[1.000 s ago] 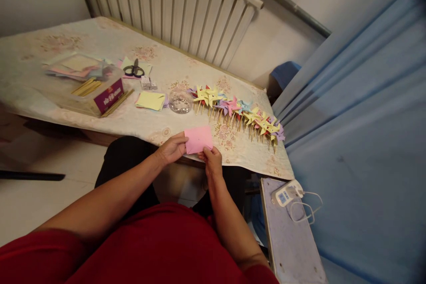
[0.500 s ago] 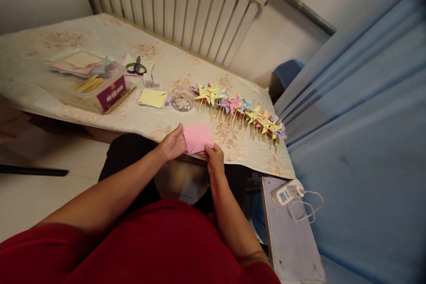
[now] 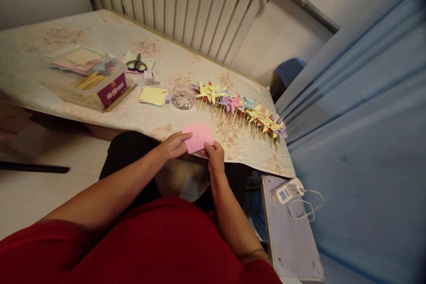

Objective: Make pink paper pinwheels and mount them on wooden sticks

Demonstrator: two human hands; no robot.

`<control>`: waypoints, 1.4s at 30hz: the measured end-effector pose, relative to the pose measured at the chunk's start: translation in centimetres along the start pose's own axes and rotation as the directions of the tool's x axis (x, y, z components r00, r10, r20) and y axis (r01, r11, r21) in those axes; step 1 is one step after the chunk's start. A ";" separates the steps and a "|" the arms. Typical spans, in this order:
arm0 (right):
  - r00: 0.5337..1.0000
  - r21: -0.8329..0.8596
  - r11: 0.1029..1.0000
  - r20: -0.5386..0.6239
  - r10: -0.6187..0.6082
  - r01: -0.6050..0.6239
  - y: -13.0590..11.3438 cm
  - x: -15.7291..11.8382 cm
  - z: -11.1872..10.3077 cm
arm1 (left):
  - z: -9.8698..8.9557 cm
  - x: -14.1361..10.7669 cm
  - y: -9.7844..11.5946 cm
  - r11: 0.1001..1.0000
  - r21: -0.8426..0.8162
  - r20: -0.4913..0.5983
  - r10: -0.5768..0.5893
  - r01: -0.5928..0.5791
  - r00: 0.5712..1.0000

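A pink square of paper (image 3: 199,137) with a small dark mark near its middle is held over the table's front edge. My left hand (image 3: 177,144) grips its left side, thumb on top. At the lower right corner, my right hand (image 3: 213,151) pinches it between thumb and fingers. Behind the paper stands a round clear dish (image 3: 183,97) of small shiny pieces. To the left of that dish lies a stack of yellow paper squares (image 3: 153,96). Finished paper pinwheels (image 3: 234,102) on sticks lie in a long row to the right.
A clear plastic box (image 3: 100,93) with wooden sticks and coloured paper sits at the left. Black-handled scissors (image 3: 136,65) rest on paper beside small white boxes (image 3: 151,78). A power strip (image 3: 288,191) with a white cable lies on a low bench (image 3: 289,239) at the right.
My left thumb has come down onto the paper's left side, where the hand was more open before. The paper has shifted slightly; my right hand keeps its pinch.
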State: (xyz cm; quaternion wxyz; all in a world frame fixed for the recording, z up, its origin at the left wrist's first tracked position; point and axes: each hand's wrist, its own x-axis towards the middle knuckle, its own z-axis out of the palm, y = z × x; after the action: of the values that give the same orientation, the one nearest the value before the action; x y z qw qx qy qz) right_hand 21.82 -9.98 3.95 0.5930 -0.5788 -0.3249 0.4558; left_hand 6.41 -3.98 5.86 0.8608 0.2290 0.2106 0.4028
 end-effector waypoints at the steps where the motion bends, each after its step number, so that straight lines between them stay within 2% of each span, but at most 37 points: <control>1: 0.999 -0.020 1.000 -0.028 -0.018 0.018 -0.1 -0.1 0.0 | 0.1 0.0 0.0 1.000 -0.006 -0.016 0.005 -0.006 1.000; 4: 0.967 -0.135 0.984 -0.207 -0.146 0.119 -0.6 -0.6 0.0 | 0.5 -0.1 -0.1 0.999 -0.027 -0.072 0.026 -0.028 0.997; 6: 0.897 -0.298 0.925 -0.300 -0.325 0.236 -1.0 -1.4 0.0 | 0.8 -0.2 -0.1 0.998 -0.040 -0.105 0.042 -0.046 0.994; 7: 0.858 -0.393 0.869 -0.286 -0.427 0.301 -1.2 -1.9 0.1 | 1.0 -0.2 -0.1 0.997 -0.045 -0.116 0.050 -0.056 0.992; 8: 0.827 -0.477 0.798 -0.226 -0.515 0.367 -1.4 -2.3 0.2 | 1.2 -0.3 -0.1 0.997 -0.049 -0.124 0.057 -0.063 0.991; 10: 0.785 -0.573 0.650 -0.021 -0.620 0.498 -1.5 -3.1 0.4 | 1.5 -0.4 -0.1 0.996 -0.055 -0.132 0.063 -0.071 0.989; 13: 0.719 -0.602 0.484 0.229 -0.657 0.634 -1.3 -3.5 0.6 | 1.9 -0.7 0.1 0.996 -0.069 -0.138 0.049 -0.059 0.989; 16: 0.677 -0.642 0.368 0.334 -0.655 0.673 -0.7 -3.4 0.6 | 2.2 -0.8 0.2 0.995 -0.089 -0.145 0.038 -0.051 0.989; 20: 0.682 -0.696 0.286 0.391 -0.618 0.658 -0.3 -3.3 0.6 | 2.6 -1.0 0.1 0.993 -0.108 -0.154 0.025 -0.042 0.988; 25: 0.691 -0.698 0.283 0.409 -0.596 0.658 -0.5 -3.6 0.6 | 3.1 -1.2 -0.3 0.991 -0.124 -0.157 0.022 -0.042 0.987; 32: 0.716 -0.686 0.348 0.365 -0.595 0.639 -0.4 -3.5 0.6 | 3.2 -1.3 -0.8 0.993 -0.105 -0.107 0.038 -0.050 0.994; 38: 0.763 -0.628 0.494 0.268 -0.589 0.601 -0.9 -3.6 0.9 | 3.1 -1.6 -1.1 0.997 -0.072 -0.102 0.020 -0.028 0.995; 42: 0.816 -0.591 0.606 0.172 -0.551 0.533 -1.3 -3.8 1.4 | 3.0 -1.6 -1.3 0.997 -0.078 -0.105 0.018 -0.026 0.994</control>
State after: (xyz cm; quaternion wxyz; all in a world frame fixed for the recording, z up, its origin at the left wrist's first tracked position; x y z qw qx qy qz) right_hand 19.35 -12.80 5.93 0.4856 -0.6192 -0.6062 0.1154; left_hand 7.91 -6.64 7.83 0.8525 0.1756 0.2365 0.4318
